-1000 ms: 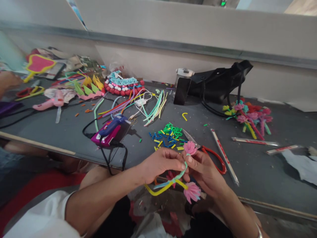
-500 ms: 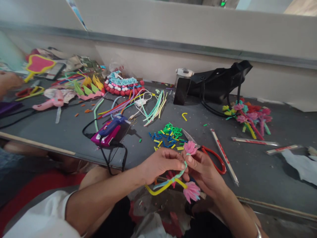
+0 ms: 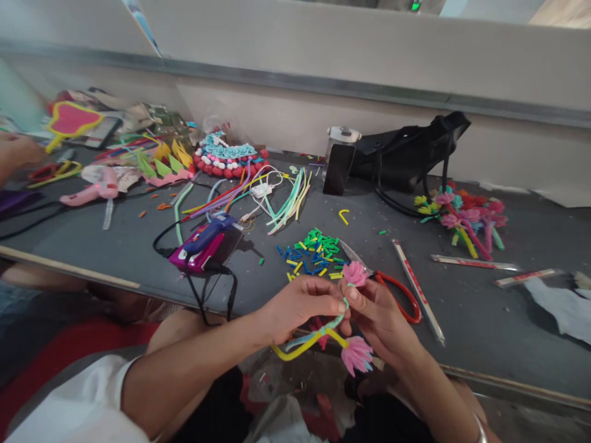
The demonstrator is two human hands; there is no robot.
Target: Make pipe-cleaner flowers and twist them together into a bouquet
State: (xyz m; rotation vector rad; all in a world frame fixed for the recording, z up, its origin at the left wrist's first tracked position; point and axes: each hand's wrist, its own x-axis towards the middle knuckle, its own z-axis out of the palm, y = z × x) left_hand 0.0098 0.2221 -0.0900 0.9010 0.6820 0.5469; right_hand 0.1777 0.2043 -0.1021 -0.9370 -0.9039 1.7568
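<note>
Above the table's front edge, my left hand and my right hand meet in a pinch on a pipe cleaner flower stem. Pale green fuzzy wire is wound around it. One pink flower head rises above my fingertips. A second pink flower head hangs lower, on a yellow branch. The bent yellow pipe cleaner and a light blue one trail below my left hand. A darker pink flower shows partly behind the stem. Orange-handled scissors lie just beyond my right hand.
Short green, blue and yellow cut pieces lie ahead of my hands. A blue glue gun rests on a magenta box at left. Finished flowers, a black bag and a phone are farther back. Another person's hand is far left.
Both hands keep their pinch in nearly the same place. The trailing yellow pipe cleaner has shifted slightly up and to the right.
</note>
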